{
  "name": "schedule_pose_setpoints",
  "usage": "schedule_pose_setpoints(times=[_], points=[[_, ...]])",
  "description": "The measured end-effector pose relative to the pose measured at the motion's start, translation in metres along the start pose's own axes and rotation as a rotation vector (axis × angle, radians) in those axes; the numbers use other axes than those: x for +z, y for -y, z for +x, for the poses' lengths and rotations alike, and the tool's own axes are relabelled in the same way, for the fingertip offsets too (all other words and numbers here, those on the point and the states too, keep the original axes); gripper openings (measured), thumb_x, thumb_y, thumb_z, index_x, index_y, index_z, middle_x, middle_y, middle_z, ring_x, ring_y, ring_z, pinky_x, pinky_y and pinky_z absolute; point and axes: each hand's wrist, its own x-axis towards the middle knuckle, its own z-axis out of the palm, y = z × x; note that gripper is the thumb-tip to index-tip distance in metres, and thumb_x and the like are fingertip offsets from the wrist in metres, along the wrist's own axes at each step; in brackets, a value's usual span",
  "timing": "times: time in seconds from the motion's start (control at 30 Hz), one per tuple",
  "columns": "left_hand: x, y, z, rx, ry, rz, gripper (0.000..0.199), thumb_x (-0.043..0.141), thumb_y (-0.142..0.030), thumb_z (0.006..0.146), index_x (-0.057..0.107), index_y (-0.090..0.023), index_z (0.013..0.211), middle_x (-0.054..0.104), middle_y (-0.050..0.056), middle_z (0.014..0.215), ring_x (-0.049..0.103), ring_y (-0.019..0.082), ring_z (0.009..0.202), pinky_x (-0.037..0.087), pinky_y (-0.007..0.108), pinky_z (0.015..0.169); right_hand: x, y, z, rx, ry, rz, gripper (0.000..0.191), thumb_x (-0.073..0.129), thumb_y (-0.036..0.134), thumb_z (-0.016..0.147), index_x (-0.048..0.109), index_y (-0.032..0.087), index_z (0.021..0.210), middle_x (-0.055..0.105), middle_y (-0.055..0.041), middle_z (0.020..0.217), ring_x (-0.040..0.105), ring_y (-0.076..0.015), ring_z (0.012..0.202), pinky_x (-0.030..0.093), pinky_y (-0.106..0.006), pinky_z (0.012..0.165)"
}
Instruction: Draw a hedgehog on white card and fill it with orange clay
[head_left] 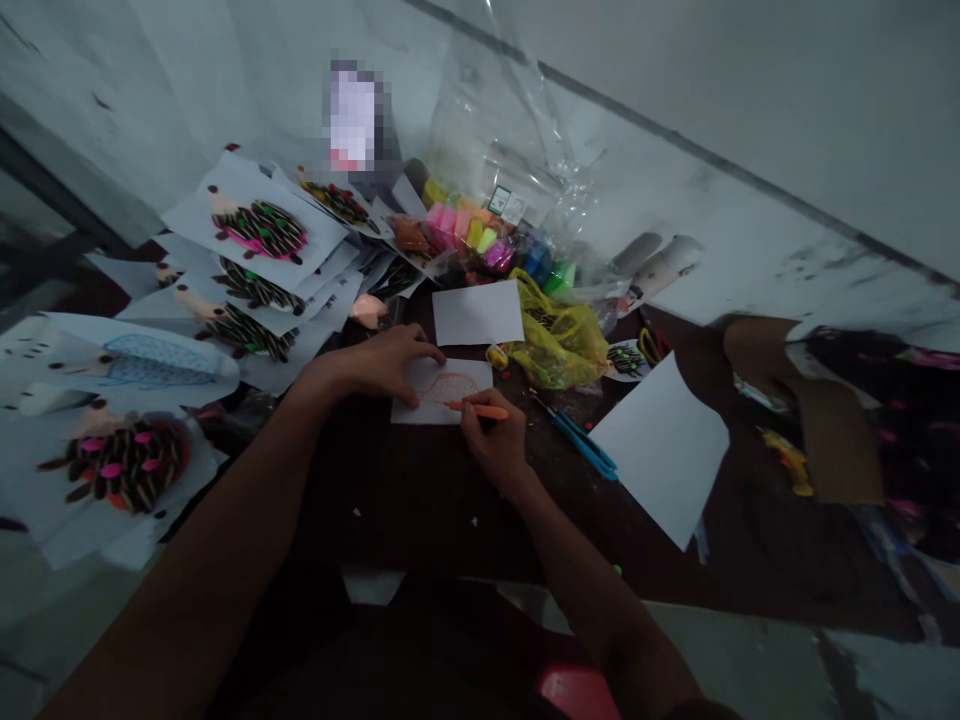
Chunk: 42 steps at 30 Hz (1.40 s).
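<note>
A small white sheet of paper [405, 408] lies on the dark table in front of me, with an orange rounded drawing [452, 387] on it. My right hand [495, 435] grips an orange marker [489, 411], its tip at the lower edge of the drawing. With thumb and fingers apart, my left hand [390, 362] rests on the left part of the sheet and holds it flat. Just behind lies a blank white card [478, 313]. Right of my right hand are blue-handled scissors [585, 447].
Papers bearing hedgehog pictures [259, 232] are piled at the left. Clear bags of coloured clay [480, 235] stand against the wall, beside a yellow plastic bag [566, 345]. A larger white sheet [667, 450] and a brown cardboard piece [836, 430] lie to the right.
</note>
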Motion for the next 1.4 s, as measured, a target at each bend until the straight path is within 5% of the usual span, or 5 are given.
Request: schedule_pose_setpoints(times=[0.53, 1.4], points=[[-0.0042, -0.0043, -0.0007, -0.015, 0.047, 0.026, 0.073, 0.075, -0.045, 0.065, 0.061, -0.024, 0.135, 0.053, 0.009, 0.122, 0.053, 0.03, 0.112, 0.042, 0.038, 0.099, 0.004, -0.0041, 0.0008, -0.134, -0.051, 0.092, 0.018, 0.056, 0.026, 0.088, 0.064, 0.021, 0.074, 0.067, 0.0004, 0.067, 0.06, -0.0128, 0.058, 0.049, -0.024, 0.06], [0.0018, -0.0072, 0.0008, -0.03, 0.016, 0.103, 0.078, 0.079, -0.048, 0.062, 0.06, -0.026, 0.134, 0.054, 0.01, 0.12, 0.054, 0.031, 0.111, 0.044, 0.04, 0.096, 0.0032, -0.0039, 0.0021, -0.124, -0.043, 0.094, 0.016, 0.056, 0.025, 0.087, 0.063, 0.021, 0.072, 0.068, 0.0006, 0.065, 0.062, -0.013, 0.057, 0.049, -0.023, 0.059]])
